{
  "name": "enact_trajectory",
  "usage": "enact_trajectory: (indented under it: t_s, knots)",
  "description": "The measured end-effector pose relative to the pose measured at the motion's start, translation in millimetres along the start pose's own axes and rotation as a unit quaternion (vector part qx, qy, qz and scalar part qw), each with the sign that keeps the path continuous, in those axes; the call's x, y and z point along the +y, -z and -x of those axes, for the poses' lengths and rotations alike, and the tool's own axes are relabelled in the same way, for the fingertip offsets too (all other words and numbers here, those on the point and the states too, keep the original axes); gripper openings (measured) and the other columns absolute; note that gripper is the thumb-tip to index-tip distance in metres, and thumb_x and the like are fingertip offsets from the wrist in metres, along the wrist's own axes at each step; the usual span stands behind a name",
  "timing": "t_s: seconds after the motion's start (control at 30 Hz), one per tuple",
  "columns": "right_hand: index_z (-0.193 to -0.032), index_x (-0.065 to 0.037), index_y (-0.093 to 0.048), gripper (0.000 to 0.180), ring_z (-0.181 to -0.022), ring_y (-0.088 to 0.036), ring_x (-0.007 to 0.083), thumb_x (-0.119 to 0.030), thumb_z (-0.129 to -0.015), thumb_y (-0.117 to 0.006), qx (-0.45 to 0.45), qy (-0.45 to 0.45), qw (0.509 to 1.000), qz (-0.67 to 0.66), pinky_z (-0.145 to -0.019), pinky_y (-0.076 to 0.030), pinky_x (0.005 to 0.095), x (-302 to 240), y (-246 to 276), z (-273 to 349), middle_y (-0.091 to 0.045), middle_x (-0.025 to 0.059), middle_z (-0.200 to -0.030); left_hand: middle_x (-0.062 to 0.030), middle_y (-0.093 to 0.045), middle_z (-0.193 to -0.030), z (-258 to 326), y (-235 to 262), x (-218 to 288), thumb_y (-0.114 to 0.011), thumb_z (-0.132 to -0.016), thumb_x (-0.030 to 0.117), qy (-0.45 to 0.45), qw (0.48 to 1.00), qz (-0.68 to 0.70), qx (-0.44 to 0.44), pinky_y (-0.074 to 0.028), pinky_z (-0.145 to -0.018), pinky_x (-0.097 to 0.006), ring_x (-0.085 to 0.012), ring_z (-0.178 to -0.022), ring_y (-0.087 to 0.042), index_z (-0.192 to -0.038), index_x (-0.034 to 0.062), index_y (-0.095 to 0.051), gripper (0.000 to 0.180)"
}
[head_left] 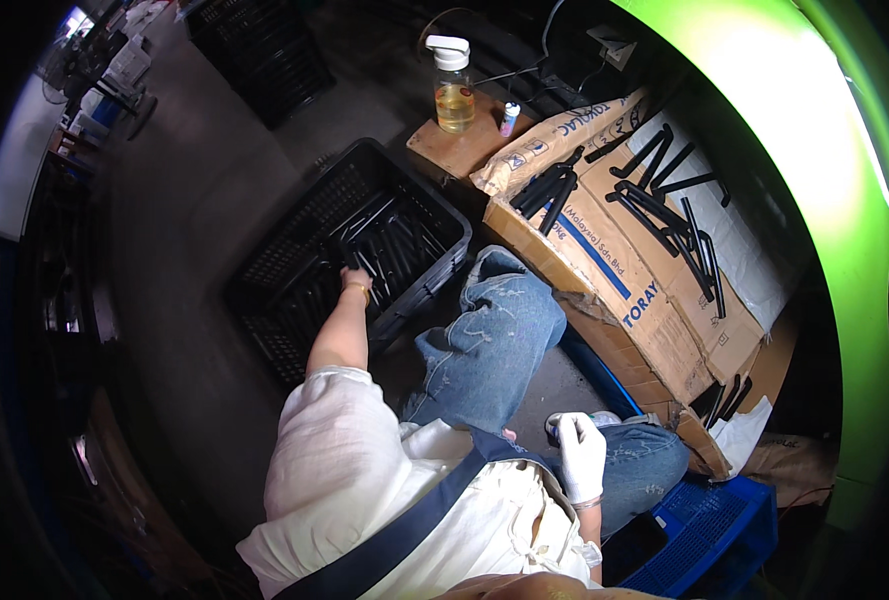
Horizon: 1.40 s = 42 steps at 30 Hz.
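Note:
My left hand [355,277] reaches down into a black plastic crate [294,240] at the left and is among several long black parts [394,245] lying in it; whether the fingers grip one I cannot tell. My right hand [579,450], in a white glove, rests on my right knee and is closed around a small light-coloured object [596,418]. I sit with my jeans-clad legs [489,335] between the crate and a flattened cardboard box [644,290]. More black parts [664,205] lie spread on that cardboard.
A pump bottle of yellow liquid [453,92] and a small bottle [508,117] stand on a cardboard piece behind the crate. A blue plastic crate [714,530] sits at my lower right. A green curved surface [844,200] fills the right side. Another black crate [264,50] stands farther back.

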State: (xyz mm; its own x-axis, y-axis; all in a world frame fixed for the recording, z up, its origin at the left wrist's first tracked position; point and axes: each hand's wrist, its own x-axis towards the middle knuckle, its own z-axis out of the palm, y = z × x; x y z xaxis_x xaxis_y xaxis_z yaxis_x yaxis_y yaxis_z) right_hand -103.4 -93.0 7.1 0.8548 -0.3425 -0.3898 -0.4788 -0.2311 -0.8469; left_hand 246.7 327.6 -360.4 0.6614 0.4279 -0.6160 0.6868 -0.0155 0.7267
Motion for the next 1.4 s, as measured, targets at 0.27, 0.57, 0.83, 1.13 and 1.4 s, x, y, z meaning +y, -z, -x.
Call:
enact_trajectory:
  t_s: [0.27, 0.57, 0.83, 1.13, 1.4]
  knots:
    - [-0.122, 0.0, -0.055, 0.031, -0.106, -0.064, 0.036, -0.008, -0.093, -0.049, 0.154, -0.01, 0.976, 0.156, -0.093, -0.048, 0.0421, 38.8, 43.2, -9.7, -0.066, 0.02, -0.114, -0.0134, -0.051, -0.135, 134.8, -89.2, 111.7, -0.069, -0.082, 0.023, -0.311, 0.87, -0.31, 0.223, -0.042, -0.103, -0.047, -0.0353, -0.125, -0.049, -0.134, 0.0114, -0.052, 0.056]
    - [-0.127, 0.001, -0.049, 0.033, -0.045, -0.039, 0.0042, -0.02, -0.106, -0.036, 0.407, -0.004, 0.891, -0.204, -0.036, -0.033, 0.0201, 70.2, 121.8, 20.0, -0.046, -0.0006, -0.071, -0.0159, -0.068, -0.093, 277.5, -327.8, 224.6, -0.062, -0.086, 0.022, -0.614, 0.621, -0.425, -0.236, -0.053, -0.081, -0.043, -0.037, -0.089, -0.066, -0.1, 0.0013, -0.063, 0.025]
    - [-0.119, 0.0, -0.055, 0.028, -0.043, -0.035, 0.0033, -0.015, -0.103, -0.037, 0.464, -0.045, 0.874, -0.135, -0.038, -0.027, 0.0205, 108.3, 119.8, 36.4, -0.047, -0.0021, -0.063, -0.0116, -0.057, -0.138, 269.9, -406.2, 168.2, -0.06, -0.09, 0.025, -0.261, 0.595, -0.728, -0.219, -0.046, -0.102, -0.047, -0.0319, -0.127, -0.055, -0.135, 0.0075, -0.057, 0.048]
    - [-0.121, -0.003, -0.054, 0.029, -0.042, -0.033, 0.0023, -0.02, -0.106, -0.036, 0.43, -0.011, 0.889, -0.157, -0.035, -0.026, 0.0193, 116.7, 120.6, 27.7, -0.045, -0.0031, -0.065, -0.0108, -0.065, -0.114, 277.3, -398.2, 220.2, -0.055, -0.097, 0.02, -0.177, 0.71, -0.592, -0.338, -0.054, -0.076, -0.036, -0.0246, -0.102, -0.065, -0.111, 0.0048, -0.063, 0.022]
    - [-0.121, -0.004, -0.058, 0.027, -0.053, -0.035, 0.0015, -0.014, -0.105, -0.039, 0.365, 0.047, 0.911, -0.186, -0.046, -0.031, 0.0182, 80.5, 114.0, 11.6, -0.044, -0.0057, -0.068, 0.0016, -0.054, -0.081, 446.2, -283.1, 244.3, -0.047, -0.104, 0.035, -0.132, 0.752, -0.028, -0.645, -0.035, -0.044, -0.018, -0.0039, -0.053, -0.04, -0.103, 0.012, -0.046, 0.023]
